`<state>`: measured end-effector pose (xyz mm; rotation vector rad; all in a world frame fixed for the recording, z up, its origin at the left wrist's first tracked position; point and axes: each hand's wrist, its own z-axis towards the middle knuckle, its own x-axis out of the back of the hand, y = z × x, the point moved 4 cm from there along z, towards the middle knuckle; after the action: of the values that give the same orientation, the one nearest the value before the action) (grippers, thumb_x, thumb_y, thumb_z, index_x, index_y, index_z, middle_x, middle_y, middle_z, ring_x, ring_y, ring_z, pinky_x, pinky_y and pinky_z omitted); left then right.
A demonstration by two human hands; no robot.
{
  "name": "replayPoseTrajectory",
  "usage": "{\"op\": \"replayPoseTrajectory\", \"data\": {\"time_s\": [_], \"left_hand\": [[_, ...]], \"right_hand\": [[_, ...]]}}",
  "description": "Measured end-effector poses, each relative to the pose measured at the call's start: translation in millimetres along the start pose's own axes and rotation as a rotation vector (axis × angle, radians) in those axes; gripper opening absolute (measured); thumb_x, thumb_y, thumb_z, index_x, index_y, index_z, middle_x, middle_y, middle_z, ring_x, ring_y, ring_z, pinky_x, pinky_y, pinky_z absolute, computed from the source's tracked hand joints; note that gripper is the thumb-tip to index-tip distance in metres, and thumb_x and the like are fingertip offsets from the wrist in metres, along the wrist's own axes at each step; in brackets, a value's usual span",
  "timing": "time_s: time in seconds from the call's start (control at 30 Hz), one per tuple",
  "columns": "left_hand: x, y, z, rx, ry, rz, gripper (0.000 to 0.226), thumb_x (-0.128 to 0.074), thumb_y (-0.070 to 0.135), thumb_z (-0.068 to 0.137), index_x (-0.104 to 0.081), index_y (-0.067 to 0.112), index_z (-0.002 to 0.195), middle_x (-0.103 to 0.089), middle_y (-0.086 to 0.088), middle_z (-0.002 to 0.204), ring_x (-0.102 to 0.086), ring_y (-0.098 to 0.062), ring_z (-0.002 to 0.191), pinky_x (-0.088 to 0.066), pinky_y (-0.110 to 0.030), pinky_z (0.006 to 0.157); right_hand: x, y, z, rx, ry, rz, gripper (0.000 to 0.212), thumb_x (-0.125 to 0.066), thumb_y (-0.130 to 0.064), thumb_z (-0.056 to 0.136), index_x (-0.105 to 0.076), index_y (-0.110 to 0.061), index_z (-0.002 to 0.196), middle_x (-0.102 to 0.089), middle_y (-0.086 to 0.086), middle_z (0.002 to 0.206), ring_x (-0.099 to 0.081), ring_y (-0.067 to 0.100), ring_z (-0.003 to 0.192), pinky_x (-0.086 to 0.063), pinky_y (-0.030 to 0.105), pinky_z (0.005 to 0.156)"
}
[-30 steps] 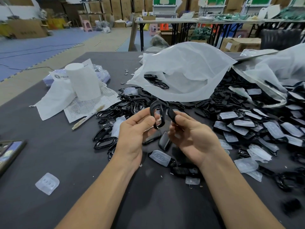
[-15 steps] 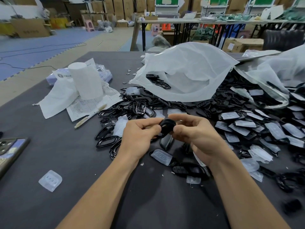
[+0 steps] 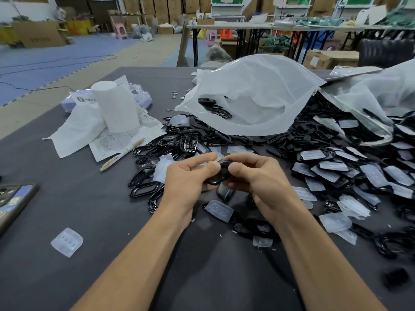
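Note:
Both hands meet over the middle of the dark table [image 3: 94,221]. My left hand [image 3: 186,180] and my right hand [image 3: 258,182] together pinch one glossy black plastic shell [image 3: 221,173], thumbs pressing on its top from either side. The piece lies tilted between the fingers, and its underside is hidden. Just below the hands another black shell [image 3: 224,194] and a clear silicone button pad [image 3: 219,209] lie on the table.
Black frame rings [image 3: 143,182] are heaped at left-centre, and black parts with clear pads [image 3: 336,169] pile up on the right. Behind them are an open white bag [image 3: 258,97], a tissue roll [image 3: 116,106] on papers, and a pen [image 3: 121,156]. A phone [image 3: 13,198] and a loose pad [image 3: 67,241] are at left.
A second ago my left hand held a black ring up and the right held a separate piece. The two came together, and both hands now press one shell, a little lower.

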<state>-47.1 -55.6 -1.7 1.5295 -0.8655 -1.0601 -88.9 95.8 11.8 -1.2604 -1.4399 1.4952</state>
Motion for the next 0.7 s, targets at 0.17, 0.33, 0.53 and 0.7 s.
{"op": "replayPoseTrajectory", "data": {"time_s": [0.17, 0.33, 0.53, 0.7], "left_hand": [[-1, -1, 3, 0.075, -0.037, -0.154, 0.015, -0.071, 0.012, 0.093, -0.080, 0.014, 0.104, -0.080, -0.010, 0.097, -0.075, -0.019, 0.085, -0.064, -0.029, 0.079], [0, -1, 3, 0.033, -0.105, -0.114, 0.032, -0.072, -0.012, 0.082, -0.081, 0.016, 0.096, -0.080, -0.010, 0.088, -0.077, -0.021, 0.074, -0.062, -0.025, 0.069], [9, 5, 7, -0.019, -0.148, -0.142, 0.031, -0.074, -0.012, 0.077, -0.084, 0.015, 0.090, -0.080, -0.013, 0.086, -0.078, -0.021, 0.071, -0.060, -0.022, 0.063], [-1, -8, 7, 0.088, 0.023, -0.146, 0.030, -0.080, 0.036, 0.083, -0.081, 0.006, 0.082, -0.079, -0.013, 0.082, -0.078, -0.020, 0.074, -0.065, -0.030, 0.066]], "right_hand": [[-1, -2, -1, 0.038, 0.106, 0.056, 0.017, -0.067, 0.008, 0.092, -0.076, -0.007, 0.091, -0.077, 0.011, 0.079, -0.072, 0.025, 0.067, -0.058, 0.024, 0.058], [2, -3, -1, 0.065, 0.153, 0.027, 0.021, -0.067, 0.007, 0.091, -0.077, -0.011, 0.086, -0.077, 0.006, 0.076, -0.069, 0.020, 0.066, -0.058, 0.026, 0.063], [4, -6, -3, 0.021, -0.016, -0.077, 0.021, -0.075, -0.003, 0.088, -0.084, -0.018, 0.078, -0.076, 0.003, 0.082, -0.065, 0.014, 0.079, -0.052, 0.030, 0.077], [10, -12, -2, 0.364, 0.275, -0.271, 0.024, -0.079, -0.001, 0.085, -0.084, -0.024, 0.081, -0.078, -0.008, 0.084, -0.066, 0.005, 0.078, -0.052, 0.024, 0.079]]}}
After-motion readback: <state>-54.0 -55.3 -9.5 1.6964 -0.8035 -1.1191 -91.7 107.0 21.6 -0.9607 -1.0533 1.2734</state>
